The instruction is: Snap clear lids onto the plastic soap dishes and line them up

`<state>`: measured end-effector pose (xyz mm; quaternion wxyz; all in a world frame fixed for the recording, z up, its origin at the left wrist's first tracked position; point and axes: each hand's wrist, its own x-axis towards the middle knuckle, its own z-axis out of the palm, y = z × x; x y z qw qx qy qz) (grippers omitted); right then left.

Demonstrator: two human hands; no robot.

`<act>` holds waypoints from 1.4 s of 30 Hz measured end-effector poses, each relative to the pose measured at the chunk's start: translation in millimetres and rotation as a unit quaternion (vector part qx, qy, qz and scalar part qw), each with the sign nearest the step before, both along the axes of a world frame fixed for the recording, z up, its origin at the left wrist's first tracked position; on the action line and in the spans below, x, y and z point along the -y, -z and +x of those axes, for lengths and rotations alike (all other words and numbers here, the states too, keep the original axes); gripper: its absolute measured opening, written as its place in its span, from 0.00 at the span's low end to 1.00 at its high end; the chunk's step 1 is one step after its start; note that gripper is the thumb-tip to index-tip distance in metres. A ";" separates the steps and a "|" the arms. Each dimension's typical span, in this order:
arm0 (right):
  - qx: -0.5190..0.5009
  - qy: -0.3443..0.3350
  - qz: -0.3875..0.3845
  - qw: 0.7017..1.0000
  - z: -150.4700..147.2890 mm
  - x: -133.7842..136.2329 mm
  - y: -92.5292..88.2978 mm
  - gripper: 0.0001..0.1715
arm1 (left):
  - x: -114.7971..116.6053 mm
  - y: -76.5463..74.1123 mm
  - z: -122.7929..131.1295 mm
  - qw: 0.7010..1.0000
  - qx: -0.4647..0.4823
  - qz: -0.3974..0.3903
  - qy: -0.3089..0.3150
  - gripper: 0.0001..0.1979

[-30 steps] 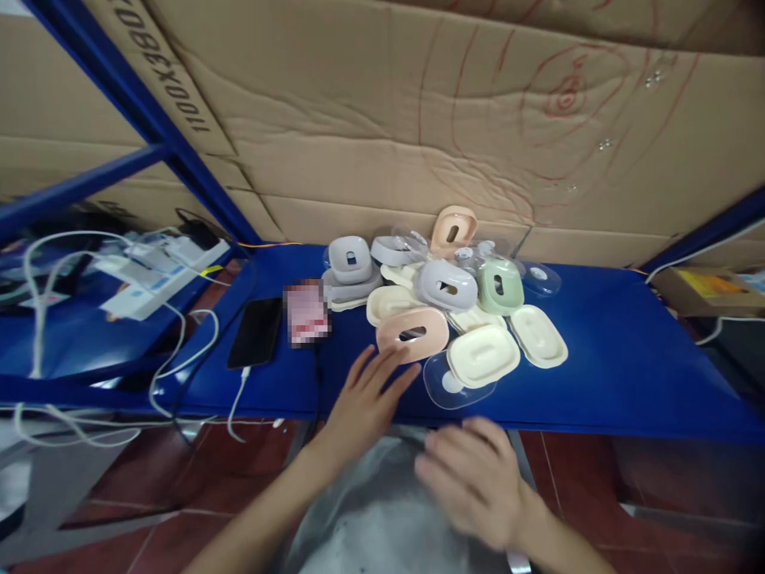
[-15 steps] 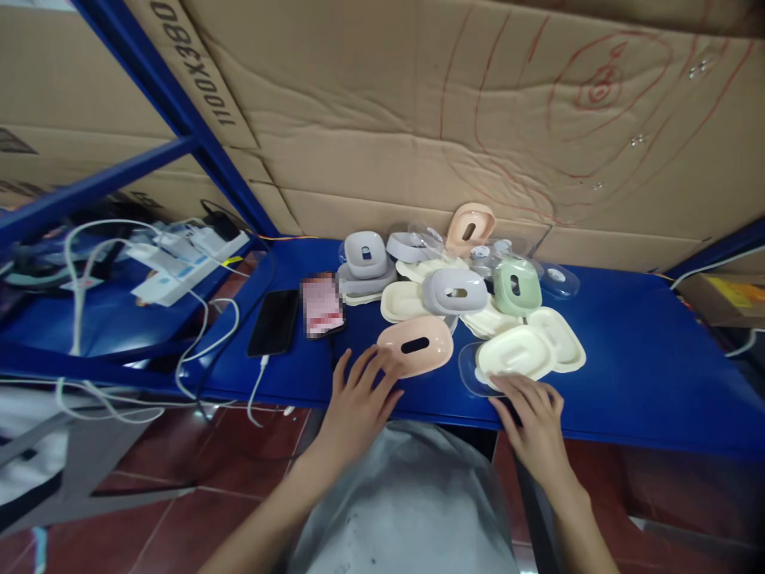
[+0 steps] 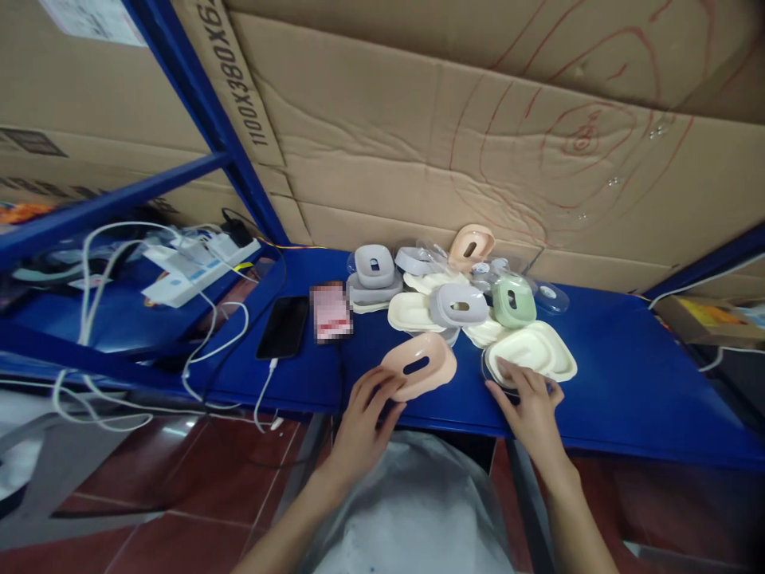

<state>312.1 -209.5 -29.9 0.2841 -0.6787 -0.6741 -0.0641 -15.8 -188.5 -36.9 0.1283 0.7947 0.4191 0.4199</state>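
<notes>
My left hand [image 3: 374, 402] pinches the left end of a peach oval plastic shell [image 3: 439, 365] with a dark slot in its middle. That shell is tilted, its right end pointing up and away from me. My right hand [image 3: 529, 395] grips the near left edge of a cream oval tray [image 3: 531, 351], thumb below and fingers on top. A clear plastic cover [image 3: 487, 368] shows under the tray's left edge, by the thumb. Just behind lie a lilac slotted shell [image 3: 459, 306], a green slotted shell [image 3: 514, 301] and another cream tray [image 3: 415, 311].
Left of the pile lie a black phone [image 3: 283, 327] on a white cable and a blurred-out pink item [image 3: 331, 312]. More shells, a grey one [image 3: 374, 267] and an upright peach one [image 3: 472, 245], stand against the cardboard wall [image 3: 370, 183]. A power strip [image 3: 203, 271] sits at far left.
My left hand has closed on the peach shell and tilted it. My right hand has taken hold of the cream tray and slid it right, over the other cream tray. The head view shifted slightly.
</notes>
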 end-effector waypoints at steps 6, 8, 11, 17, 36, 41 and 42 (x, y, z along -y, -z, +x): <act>0.010 0.033 0.027 0.999 -19.5 -9.9 3.0 0.20 | 1.5 3.1 -0.2 0.999 0.029 -0.007 0.013 0.21; -0.022 0.027 0.021 0.999 -19.1 -11.0 2.5 0.19 | 0.4 3.6 -0.8 0.999 0.040 -0.012 0.013 0.21; -0.082 -0.008 0.029 0.996 -15.2 -11.8 0.3 0.18 | -0.5 4.3 -1.2 0.998 0.054 -0.019 0.013 0.21; -0.075 -0.072 0.098 0.990 -16.3 -4.0 -17.9 0.05 | 0.8 -2.2 -6.1 0.997 0.069 -0.032 0.005 0.20; 0.001 -0.210 -0.028 0.977 -55.0 4.7 0.0 0.26 | -2.1 4.5 11.2 0.998 -0.063 0.018 0.025 0.22; -0.093 -0.132 0.037 0.986 -62.1 13.1 9.8 0.29 | -12.0 -0.7 19.6 0.998 -0.051 -0.023 0.016 0.21; -0.093 -0.140 0.047 0.985 -61.1 15.0 9.2 0.30 | -12.9 -2.1 18.8 0.999 -0.047 -0.021 0.013 0.21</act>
